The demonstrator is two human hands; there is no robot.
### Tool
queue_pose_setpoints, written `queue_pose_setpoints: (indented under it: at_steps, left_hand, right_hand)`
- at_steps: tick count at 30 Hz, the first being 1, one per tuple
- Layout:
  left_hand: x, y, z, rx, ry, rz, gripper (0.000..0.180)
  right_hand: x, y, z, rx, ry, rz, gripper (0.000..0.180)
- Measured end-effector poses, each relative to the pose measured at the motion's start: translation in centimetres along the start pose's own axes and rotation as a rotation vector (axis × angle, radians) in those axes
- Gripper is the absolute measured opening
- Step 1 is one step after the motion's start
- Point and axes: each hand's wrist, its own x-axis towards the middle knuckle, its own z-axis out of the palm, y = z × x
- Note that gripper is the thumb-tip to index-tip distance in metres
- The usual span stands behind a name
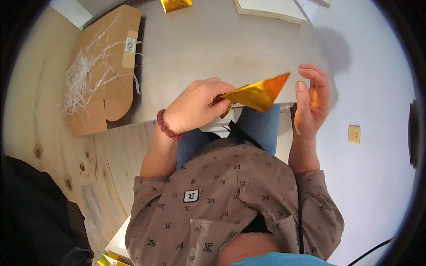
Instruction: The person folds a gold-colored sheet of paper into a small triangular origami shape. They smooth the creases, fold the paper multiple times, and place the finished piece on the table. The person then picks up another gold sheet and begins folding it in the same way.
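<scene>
My left hand (197, 105), with a red bead bracelet on its wrist, pinches the near end of a folded gold foil paper (259, 94) shaped like a pointed triangle. The paper's tip points right and upward, just over the front edge of the grey table (213, 40). My right hand (312, 99) hovers just right of that tip, fingers spread and curled, palm facing the paper, holding nothing. Gold light reflects on its palm.
An open brown cardboard box (104, 66) with white shredded filler lies at the table's left. Another gold foil piece (175, 4) and a stack of white sheets (270, 9) sit at the far edge. Wooden floor shows at left, a white wall with a socket (353, 134) at right.
</scene>
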Motion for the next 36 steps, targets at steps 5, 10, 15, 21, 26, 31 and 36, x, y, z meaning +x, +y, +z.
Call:
queue_pose_setpoints:
  at_steps: [5, 10, 15, 21, 26, 31, 36]
  left_hand:
    - [-0.1, 1.3, -0.5, -0.256, -0.054, -0.058, 0.021]
    - [-0.9, 1.1, -0.4, -0.537, 0.162, -0.105, 0.013]
    - [-1.4, 0.8, 0.4, -0.592, 0.273, -0.120, 0.011]
    - [-1.4, 1.4, 0.4, -0.593, 0.287, -0.110, 0.012]
    - [-1.2, 2.1, 1.4, -0.731, 0.343, -0.113, 0.014]
    - [-0.8, 1.5, 1.9, -0.647, 0.353, -0.075, 0.013]
    - [-0.7, 1.2, 2.1, -0.623, 0.368, -0.050, 0.009]
  right_hand:
    - [2.0, -1.8, -0.1, -0.309, -0.625, -0.279, 0.023]
    - [2.5, -1.7, 0.7, -0.179, -0.647, -0.189, 0.023]
    - [2.5, -1.8, 0.9, -0.136, -0.608, -0.154, 0.017]
    - [2.7, -1.8, 1.0, -0.117, -0.614, -0.116, 0.015]
    - [2.7, -1.7, 0.9, -0.088, -0.619, -0.104, 0.015]
    - [2.7, -1.6, 0.9, -0.078, -0.606, -0.023, 0.013]
    - [2.9, -1.8, 0.7, -0.036, -0.611, 0.022, 0.010]
